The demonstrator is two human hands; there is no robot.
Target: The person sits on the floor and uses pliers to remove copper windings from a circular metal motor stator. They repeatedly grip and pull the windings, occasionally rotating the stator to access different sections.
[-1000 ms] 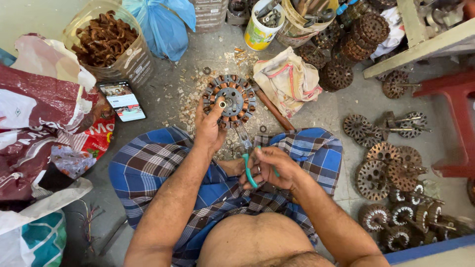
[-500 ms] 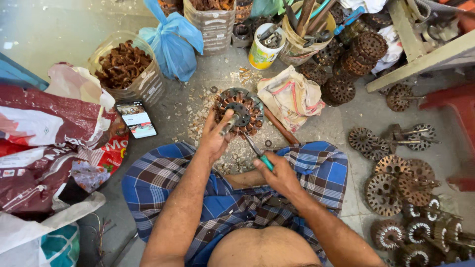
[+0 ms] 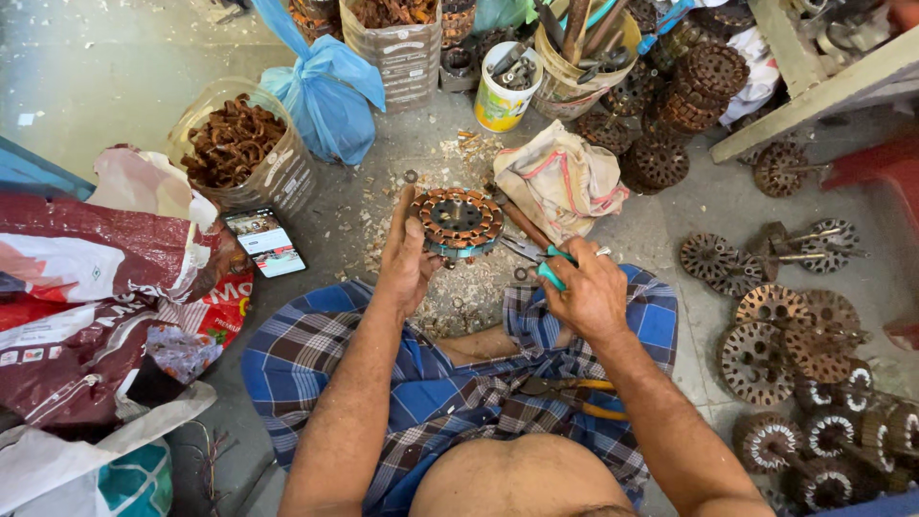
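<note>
Sitting on a concrete floor (image 3: 115, 86), a person steadies a copper-wound stator (image 3: 458, 222) with the left hand (image 3: 407, 263), fingers clasped on its near rim to tip it up off the floor, while the right hand (image 3: 586, 292) grips teal-handled pliers (image 3: 538, 260) aimed at the windings. Stripped stators (image 3: 780, 349) lie stacked to the right, within reach.

Grey concrete floor (image 3: 115, 86) in daylight, a red stool (image 3: 876, 168) at right.
</note>
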